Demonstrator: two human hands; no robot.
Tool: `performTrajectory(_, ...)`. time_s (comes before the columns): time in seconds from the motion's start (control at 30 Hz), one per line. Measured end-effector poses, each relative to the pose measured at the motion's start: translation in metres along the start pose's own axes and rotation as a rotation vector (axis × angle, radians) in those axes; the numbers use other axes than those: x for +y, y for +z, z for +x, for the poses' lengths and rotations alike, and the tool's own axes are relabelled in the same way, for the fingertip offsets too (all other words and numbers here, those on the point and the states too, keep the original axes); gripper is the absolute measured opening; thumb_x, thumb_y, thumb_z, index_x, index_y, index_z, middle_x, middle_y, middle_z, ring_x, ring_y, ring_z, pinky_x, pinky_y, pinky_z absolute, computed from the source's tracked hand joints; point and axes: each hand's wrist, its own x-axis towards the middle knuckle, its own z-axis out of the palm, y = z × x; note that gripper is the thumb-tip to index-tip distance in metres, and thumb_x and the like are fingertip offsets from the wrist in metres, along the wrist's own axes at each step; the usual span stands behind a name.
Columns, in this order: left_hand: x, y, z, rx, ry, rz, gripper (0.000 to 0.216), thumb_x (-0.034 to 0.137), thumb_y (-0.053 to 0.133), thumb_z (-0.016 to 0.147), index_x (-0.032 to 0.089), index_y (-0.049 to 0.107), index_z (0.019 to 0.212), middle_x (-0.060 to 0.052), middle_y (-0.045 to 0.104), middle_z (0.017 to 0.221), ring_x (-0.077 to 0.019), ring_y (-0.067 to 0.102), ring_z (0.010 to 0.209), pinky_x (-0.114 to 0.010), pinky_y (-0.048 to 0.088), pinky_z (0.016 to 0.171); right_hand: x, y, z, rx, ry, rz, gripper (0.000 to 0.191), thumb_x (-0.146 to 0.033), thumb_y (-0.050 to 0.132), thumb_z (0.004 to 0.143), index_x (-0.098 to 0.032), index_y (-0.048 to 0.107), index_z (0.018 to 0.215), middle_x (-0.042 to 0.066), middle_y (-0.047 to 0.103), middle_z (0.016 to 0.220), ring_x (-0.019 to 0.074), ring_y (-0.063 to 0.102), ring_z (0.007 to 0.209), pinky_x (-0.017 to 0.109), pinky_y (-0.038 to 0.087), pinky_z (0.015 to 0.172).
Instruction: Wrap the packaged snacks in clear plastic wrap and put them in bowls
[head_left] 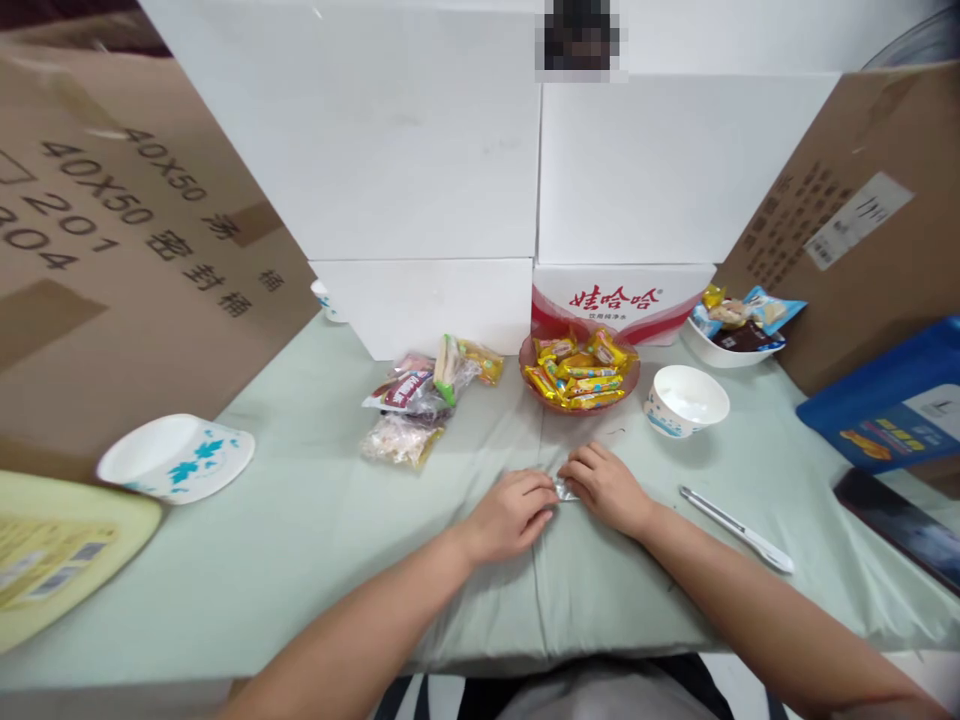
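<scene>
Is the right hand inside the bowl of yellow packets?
No, the right hand is at a small shiny wrapper, in front of the bowl.

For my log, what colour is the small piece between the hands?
The small piece looks shiny silver-grey; the head view shows it.

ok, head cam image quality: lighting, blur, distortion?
Head view: light soft and fairly even, no hard shadows; left carton and right carton lean and stretch toward the edges; small print on the yellow container too soft to read; pixelated block at top; silvery piece at the fingers lacks clear detail.
</scene>
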Motion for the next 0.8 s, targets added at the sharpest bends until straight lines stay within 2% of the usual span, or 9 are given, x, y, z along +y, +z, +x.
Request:
performTrajectory(0.1, 0.000, -0.001, -0.001, -0.028, 0.005, -0.017, 0.018, 0.017, 0.049, 0.088, 0.018, 0.064, 0.098, -0.008, 0.067, 0.101, -0.0212, 0.058, 0.106, -0.038, 0.047, 0.095, 0.002, -0.002, -0.001, -0.007, -0.032, 0.020, 0.017, -0.017, 0.049, 0.094, -0.018, 0.065, 0.094, 0.007, 0.062, 0.085, 0.0200, 0.054, 0.081, 0.031, 0.046, 0.073)
performTrajectory(0.2, -0.001, -0.001, -0.003, -0.050, -0.012, -0.050, 0.019, 0.015, 0.050, 0.087, 0.019, 0.064, 0.099, -0.007, 0.066, 0.103, -0.0219, 0.056, 0.110, -0.039, 0.045, 0.098, 0.017, -0.027, -0.003, 0.089, -0.057, 0.095, 0.018, -0.018, 0.046, 0.094, -0.020, 0.065, 0.096, 0.006, 0.063, 0.086, 0.0179, 0.058, 0.080, 0.028, 0.048, 0.071)
performTrajectory(0.27, -0.001, -0.002, -0.003, -0.063, -0.021, -0.076, 0.019, 0.014, 0.051, 0.086, 0.019, 0.064, 0.098, -0.007, 0.065, 0.104, -0.0221, 0.055, 0.110, -0.039, 0.045, 0.098, 0.037, -0.059, -0.002, 0.257, 0.033, 0.050, 0.021, -0.021, 0.044, 0.095, -0.021, 0.064, 0.100, 0.007, 0.065, 0.090, 0.0188, 0.060, 0.086, 0.031, 0.048, 0.077)
performTrajectory(0.33, -0.002, -0.001, -0.003, -0.084, -0.031, -0.092, 0.019, 0.014, 0.054, 0.083, 0.020, 0.064, 0.098, -0.007, 0.064, 0.104, -0.0224, 0.055, 0.109, -0.039, 0.045, 0.097, 0.061, -0.093, 0.002, 0.329, 0.263, -0.135, 0.024, -0.023, 0.041, 0.096, -0.020, 0.064, 0.105, 0.010, 0.065, 0.096, 0.0216, 0.059, 0.095, 0.036, 0.047, 0.085)
performTrajectory(0.37, -0.003, -0.001, -0.003, -0.095, -0.036, -0.096, 0.020, 0.013, 0.056, 0.082, 0.020, 0.064, 0.099, -0.007, 0.063, 0.105, -0.0225, 0.055, 0.108, -0.039, 0.045, 0.096, 0.073, -0.108, 0.005, 0.283, 0.447, -0.262, 0.027, -0.024, 0.040, 0.096, -0.019, 0.063, 0.108, 0.012, 0.064, 0.104, 0.0233, 0.058, 0.101, 0.037, 0.046, 0.087)
performTrajectory(0.43, -0.004, -0.001, -0.003, -0.109, -0.046, -0.100, 0.023, 0.012, 0.059, 0.079, 0.021, 0.064, 0.100, -0.006, 0.062, 0.106, -0.0227, 0.055, 0.107, -0.039, 0.044, 0.096, 0.094, -0.129, 0.013, -0.021, 0.743, -0.417, 0.031, -0.025, 0.038, 0.097, -0.017, 0.061, 0.116, 0.014, 0.061, 0.117, 0.0265, 0.056, 0.109, 0.039, 0.046, 0.087)
performTrajectory(0.57, -0.005, -0.001, -0.002, -0.126, -0.059, -0.097, 0.025, 0.012, 0.062, 0.078, 0.022, 0.064, 0.101, -0.006, 0.061, 0.108, -0.0221, 0.054, 0.106, -0.038, 0.043, 0.096, 0.118, -0.132, 0.029, -0.439, 0.858, -0.392, 0.022, -0.028, 0.059, 0.091, -0.015, 0.065, 0.107, 0.010, 0.064, 0.110, 0.0237, 0.062, 0.096, 0.038, 0.052, 0.081)
performTrajectory(0.7, -0.003, -0.001, -0.001, -0.135, -0.066, -0.070, 0.026, 0.013, 0.065, 0.076, 0.021, 0.064, 0.100, -0.005, 0.061, 0.108, -0.0221, 0.055, 0.106, -0.037, 0.043, 0.096, 0.116, -0.132, 0.038, -0.571, 0.836, -0.410, 0.035, -0.036, 0.059, 0.092, -0.016, 0.057, 0.121, 0.008, 0.059, 0.120, 0.0214, 0.061, 0.101, 0.042, 0.054, 0.085)
performTrajectory(0.8, -0.002, 0.000, -0.001, -0.133, -0.062, -0.048, 0.024, 0.016, 0.068, 0.075, 0.021, 0.065, 0.099, -0.005, 0.061, 0.108, -0.0220, 0.055, 0.105, -0.036, 0.043, 0.096, 0.098, -0.147, 0.052, -0.484, 0.811, -0.520, 0.023, -0.027, 0.058, 0.091, -0.011, 0.066, 0.105, 0.015, 0.066, 0.107, 0.0286, 0.064, 0.097, 0.042, 0.052, 0.078)
